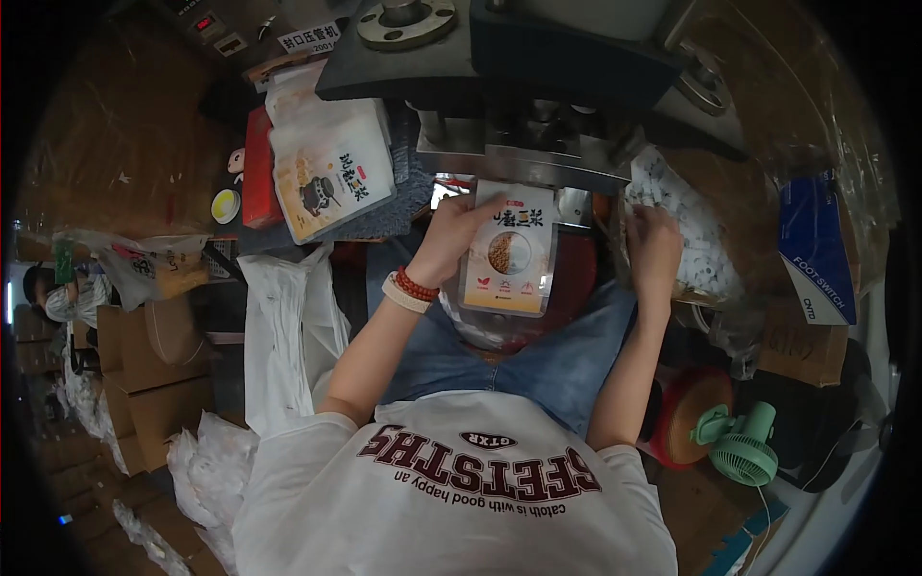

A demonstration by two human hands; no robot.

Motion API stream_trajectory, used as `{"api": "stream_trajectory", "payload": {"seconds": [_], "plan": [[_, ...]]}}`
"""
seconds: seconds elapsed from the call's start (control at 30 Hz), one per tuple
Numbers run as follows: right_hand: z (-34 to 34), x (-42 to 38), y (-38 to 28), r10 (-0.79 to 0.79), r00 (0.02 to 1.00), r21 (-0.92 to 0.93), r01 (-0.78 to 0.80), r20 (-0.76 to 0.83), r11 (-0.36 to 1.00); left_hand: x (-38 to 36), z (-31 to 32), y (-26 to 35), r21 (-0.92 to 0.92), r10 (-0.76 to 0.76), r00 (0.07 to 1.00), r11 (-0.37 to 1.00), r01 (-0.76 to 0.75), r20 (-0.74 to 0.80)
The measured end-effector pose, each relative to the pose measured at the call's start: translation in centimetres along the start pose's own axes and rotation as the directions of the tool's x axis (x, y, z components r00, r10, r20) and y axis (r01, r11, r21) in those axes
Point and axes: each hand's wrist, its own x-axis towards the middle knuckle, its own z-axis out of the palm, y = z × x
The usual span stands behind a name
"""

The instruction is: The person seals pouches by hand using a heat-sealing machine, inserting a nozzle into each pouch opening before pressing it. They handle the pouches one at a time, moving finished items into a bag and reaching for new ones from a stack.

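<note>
My left hand (449,236) is closed on the upper left edge of a printed pouch (507,274), which has a round window showing brown grains. The pouch hangs above my lap, its top close under the metal jaw (552,163) of a press machine. My right hand (656,240) is at a pile of small white plastic pieces (687,216) in a clear bag, fingers curled down into it. Whatever those fingertips pinch is hidden. To the left of the machine lies a stack of printed pouches (331,178) on a grey cloth.
The dark machine body (576,53) overhangs the work spot. A red box (257,168) and a yellow-topped round tub (225,205) sit left. On the right are a blue foot-switch box (816,245) and a green fan (744,451). White plastic bags (283,326) hang at left.
</note>
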Motion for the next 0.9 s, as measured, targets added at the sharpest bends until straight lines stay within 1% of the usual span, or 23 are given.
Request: {"api": "stream_trajectory", "payload": {"seconds": [0.03, 0.07, 0.1, 0.13, 0.17, 0.2, 0.23, 0.27, 0.3, 0.33, 0.37, 0.43, 0.47, 0.53, 0.6, 0.67, 0.7, 0.73, 0.77, 0.8, 0.83, 0.87, 0.9], "plan": [[0.1, 0.1, 0.1, -0.049, 0.998, -0.017, 0.048, -0.038, 0.999, -0.3, -0.3, 1.0, 0.371, 0.086, 0.996, 0.926, -0.074, -0.015], [0.2, 0.1, -0.1, -0.061, 0.997, -0.008, 0.060, -0.038, 0.998, -0.6, -0.9, 1.8, 0.689, 0.169, 0.986, 0.715, -0.122, -0.001], [0.1, 0.0, -0.3, -0.023, 0.993, 0.060, 0.030, -0.115, 0.998, -0.9, -2.2, 2.2, 0.781, 0.309, 0.947, 0.612, -0.125, -0.091], [-0.1, -0.2, -0.5, 0.024, 0.983, 0.130, 0.000, -0.184, 0.992, -1.4, -3.3, 3.0, 0.975, 0.623, 0.782, 0.191, -0.111, -0.033], [-0.2, -0.5, -0.8, 0.023, 0.983, 0.133, 0.002, -0.181, 0.991, -2.1, -4.4, 3.8, 0.969, 0.813, 0.558, -0.240, 0.058, 0.168], [-0.4, -0.8, -1.2, 0.094, 0.964, 0.263, -0.026, -0.247, 0.964, -2.5, -5.9, 3.6, 0.911, 0.765, 0.640, -0.308, 0.273, 0.067], [-0.7, -1.1, -1.8, 0.172, 0.938, 0.390, -0.043, -0.301, 0.920, -3.2, -8.1, 2.8, 0.911, 0.765, 0.641, -0.305, 0.278, 0.061], [-1.1, -1.5, -2.4, 0.168, 0.940, 0.391, -0.041, -0.298, 0.920, -3.9, -10.4, 1.8, 0.907, 0.665, 0.732, -0.388, 0.165, 0.152], [-1.5, -1.7, -3.4, 0.256, 0.931, 0.626, -0.041, -0.259, 0.779, -4.5, -11.6, 1.3, 0.888, 0.549, 0.797, -0.459, 0.036, 0.252], [-1.9, -2.0, -4.4, 0.339, 0.920, 0.814, -0.039, -0.197, 0.579, -5.5, -11.4, 1.4, 0.939, 0.568, 0.767, -0.316, -0.132, 0.299], [-2.6, -2.7, -5.3, 0.349, 0.917, 0.814, -0.050, -0.192, 0.579, -6.4, -11.5, 1.4, 0.938, 0.558, 0.773, -0.319, -0.137, 0.303], [-4.3, -3.4, -7.3, 0.055, 0.985, 0.792, 0.098, -0.165, 0.603, -8.0, -11.1, 1.7, 0.971, 0.550, 0.804, -0.060, -0.231, 0.225], [-5.2, -3.6, -8.7, -0.039, 0.983, 0.792, 0.166, -0.177, 0.588, -8.4, -10.3, 1.9, 0.971, 0.550, 0.804, -0.058, -0.232, 0.225], [-6.3, -4.4, -11.4, -0.216, 0.965, 0.675, 0.259, -0.150, 0.691, -8.9, -7.1, 2.5, 0.913, 0.687, 0.682, 0.064, -0.402, 0.252], [-5.0, -4.3, -13.0, -0.458, 0.855, 0.492, 0.516, -0.244, 0.701, -9.3, -5.5, 2.5, 0.898, 0.683, 0.661, 0.018, -0.440, 0.311], [-3.9, -4.9, -13.4, -0.493, 0.847, 0.478, 0.523, -0.198, 0.706, -9.9, -3.8, 2.6, 0.876, 0.672, 0.627, -0.067, -0.478, 0.394], [-3.9, -5.0, -13.5, -0.552, 0.815, 0.497, 0.558, -0.177, 0.665, -10.3, -3.2, 2.9, 0.872, 0.672, 0.624, -0.066, -0.484, 0.398], [-3.9, -4.9, -13.4, -0.610, 0.776, 0.517, 0.592, -0.159, 0.618, -10.6, -2.7, 3.3, 0.848, 0.644, 0.616, -0.100, -0.521, 0.454], [-4.5, -4.8, -13.2, -0.612, 0.774, 0.513, 0.596, -0.162, 0.618, -10.9, -2.1, 3.7, 0.821, 0.613, 0.604, -0.133, -0.556, 0.509], [-5.5, -4.7, -12.7, -0.617, 0.773, 0.608, 0.562, -0.145, 0.561, -11.1, -1.4, 4.3, 0.765, 0.611, 0.600, -0.015, -0.643, 0.517], [-6.1, -4.6, -12.3, -0.622, 0.773, 0.695, 0.516, -0.126, 0.501, -11.0, -1.2, 4.1, 0.761, 0.611, 0.596, -0.017, -0.648, 0.521], [-6.0, -4.5, -12.1, -0.619, 0.776, 0.692, 0.516, -0.126, 0.505, -10.9, -1.1, 3.6, 0.726, 0.569, 0.673, 0.180, -0.664, 0.473], [-5.8, -4.3, -11.9, -0.552, 0.833, 0.746, 0.390, -0.037, 0.539, -10.7, -0.9, 3.1, 0.667, 0.507, 0.745, 0.374, -0.644, 0.434]]}}
